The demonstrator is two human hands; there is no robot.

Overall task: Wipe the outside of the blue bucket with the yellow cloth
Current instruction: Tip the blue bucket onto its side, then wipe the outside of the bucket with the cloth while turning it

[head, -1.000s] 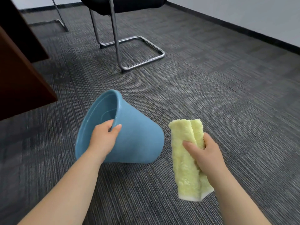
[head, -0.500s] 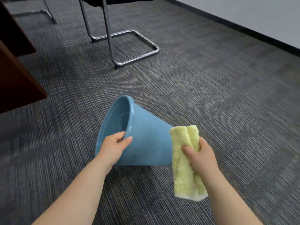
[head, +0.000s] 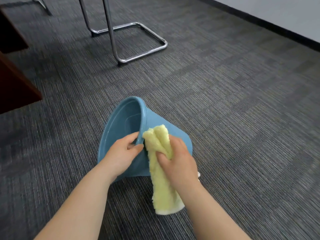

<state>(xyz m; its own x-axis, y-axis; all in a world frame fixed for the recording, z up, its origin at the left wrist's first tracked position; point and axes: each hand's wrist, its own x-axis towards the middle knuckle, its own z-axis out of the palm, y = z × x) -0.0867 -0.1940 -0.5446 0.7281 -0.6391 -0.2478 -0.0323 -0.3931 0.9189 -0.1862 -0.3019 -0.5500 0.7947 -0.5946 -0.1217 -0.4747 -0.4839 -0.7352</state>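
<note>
On the carpet [head: 225, 118], well short of the chair frame [head: 138, 40], the bucket [head: 161, 120] lies tipped on its side. Its open mouth faces the person's left and its base points right and away. Its long axis therefore runs across the view, from the rim on the left to the base on the right.

The left hand [head: 123, 153] grips the near part of the bucket's rim. Its fingers curl over the edge into the mouth and the thumb lies on the outside, so it appears to be steadying the bucket.

The right hand [head: 180, 161] is closed round the folded cloth [head: 159, 179], with thumb and fingers bunching it at mid-length. The upper fold of the cloth lies against the bucket's outer wall, just beside the rim and close to the left thumb. The loose tail hangs below the bucket toward the person, and whether it touches the carpet cannot be told.

The right hand is the nearer of the two to the unwiped wall, which stretches away from it toward the base. The likely stroke is along the bucket's axis, from rim to base, with the left hand turning the bucket to bring up fresh wall. The underside rests on the carpet and is hidden. The wiping looks barely begun. The risk is that the bucket rolls or slides under the push if the rim grip slackens.
</note>
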